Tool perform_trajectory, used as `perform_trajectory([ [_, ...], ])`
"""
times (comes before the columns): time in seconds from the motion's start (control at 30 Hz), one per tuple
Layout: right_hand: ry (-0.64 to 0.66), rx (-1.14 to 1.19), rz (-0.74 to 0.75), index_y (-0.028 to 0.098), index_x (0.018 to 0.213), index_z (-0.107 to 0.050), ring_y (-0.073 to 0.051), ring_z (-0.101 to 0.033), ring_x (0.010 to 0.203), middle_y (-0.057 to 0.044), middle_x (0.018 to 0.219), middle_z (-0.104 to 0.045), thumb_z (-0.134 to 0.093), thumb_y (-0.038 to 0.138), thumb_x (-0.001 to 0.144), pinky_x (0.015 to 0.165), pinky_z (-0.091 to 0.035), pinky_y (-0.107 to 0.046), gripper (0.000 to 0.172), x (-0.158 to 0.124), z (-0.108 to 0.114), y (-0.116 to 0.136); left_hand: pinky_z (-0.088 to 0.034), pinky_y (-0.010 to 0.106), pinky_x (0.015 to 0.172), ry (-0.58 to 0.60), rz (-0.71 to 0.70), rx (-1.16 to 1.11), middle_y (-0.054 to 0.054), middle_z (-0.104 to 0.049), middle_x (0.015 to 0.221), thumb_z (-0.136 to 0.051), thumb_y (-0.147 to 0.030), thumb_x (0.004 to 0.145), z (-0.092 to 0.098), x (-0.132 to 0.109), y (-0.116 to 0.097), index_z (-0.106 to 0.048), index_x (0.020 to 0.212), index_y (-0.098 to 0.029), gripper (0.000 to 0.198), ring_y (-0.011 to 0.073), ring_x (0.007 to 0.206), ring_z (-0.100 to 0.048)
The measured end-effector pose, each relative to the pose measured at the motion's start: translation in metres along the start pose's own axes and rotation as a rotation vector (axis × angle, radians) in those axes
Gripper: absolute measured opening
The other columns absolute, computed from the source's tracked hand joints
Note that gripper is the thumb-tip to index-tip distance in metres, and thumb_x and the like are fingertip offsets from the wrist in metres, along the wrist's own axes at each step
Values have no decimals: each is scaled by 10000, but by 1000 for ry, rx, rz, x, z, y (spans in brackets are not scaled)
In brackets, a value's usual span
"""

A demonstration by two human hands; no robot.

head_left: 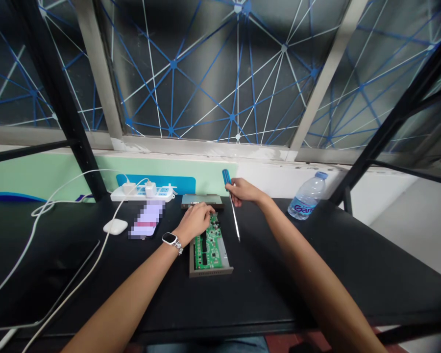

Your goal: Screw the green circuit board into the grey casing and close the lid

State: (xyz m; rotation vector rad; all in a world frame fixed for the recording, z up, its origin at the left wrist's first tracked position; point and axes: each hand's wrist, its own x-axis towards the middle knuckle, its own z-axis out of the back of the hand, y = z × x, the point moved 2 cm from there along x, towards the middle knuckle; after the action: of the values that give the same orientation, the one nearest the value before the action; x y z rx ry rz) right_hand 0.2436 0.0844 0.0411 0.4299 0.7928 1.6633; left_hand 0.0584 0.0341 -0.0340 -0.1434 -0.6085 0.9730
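A green circuit board point(215, 247) lies in an open, shallow metal case point(210, 272) in front of me. Bent over the far end of the board is my left hand point(195, 221), its fingers curled down onto it; their tips are partly hidden. My right hand point(242, 190) is closed round a screwdriver point(235, 218) with a blue handle. The screwdriver's shaft points down toward the table, to the right of the case and apart from it. Behind the left hand sits a flat metal cover point(202, 200), partly hidden by the fingers.
A water bottle point(307, 197) stands at the right. At the left are a power strip point(141, 194) with plugs, a phone point(147, 219), a white earbud case point(115, 226) and a tablet point(47, 289). White cables point(95, 262) cross the black table point(279, 289).
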Motion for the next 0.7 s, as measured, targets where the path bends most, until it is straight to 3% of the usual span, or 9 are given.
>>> perform_trajectory([
  [0.13, -193, 189, 344, 233, 883, -324, -164, -632, 403, 68, 478, -555, -445, 321, 945, 361, -505, -216, 163, -1, 0, 27, -452, 355, 978, -27, -29, -150, 67, -693, 1086, -415, -185, 916, -4, 3, 4, -677, 1064, -199, 301, 226, 1059, -629],
  [0.23, -272, 233, 485, 243, 894, -311, -159, -650, 427, 79, 546, -550, -460, 356, 935, 370, -518, -214, 192, -3, -7, 35, -472, 332, 966, -21, -45, -391, 73, -699, 1136, -423, -206, 934, -6, 6, 5, -619, 1165, -182, 304, 209, 1076, -642],
  [0.4, -278, 188, 543, 236, 920, -338, -125, -661, 478, 32, 721, -609, -484, 347, 922, 424, -554, -211, 183, -10, -11, 38, -512, 323, 909, -2, -21, -604, 97, -732, 1075, -456, -227, 939, -4, 8, 3, -633, 1128, -145, 272, 218, 1033, -680],
  [0.7, -240, 40, 610, 216, 959, -388, -119, -664, 530, 6, 774, -623, -483, 269, 916, 469, -564, -218, 117, -20, -8, 41, -503, 319, 938, -42, 32, -497, 61, -745, 1074, -517, -255, 920, -11, 9, 8, -710, 1048, -183, 242, 222, 1013, -691],
])
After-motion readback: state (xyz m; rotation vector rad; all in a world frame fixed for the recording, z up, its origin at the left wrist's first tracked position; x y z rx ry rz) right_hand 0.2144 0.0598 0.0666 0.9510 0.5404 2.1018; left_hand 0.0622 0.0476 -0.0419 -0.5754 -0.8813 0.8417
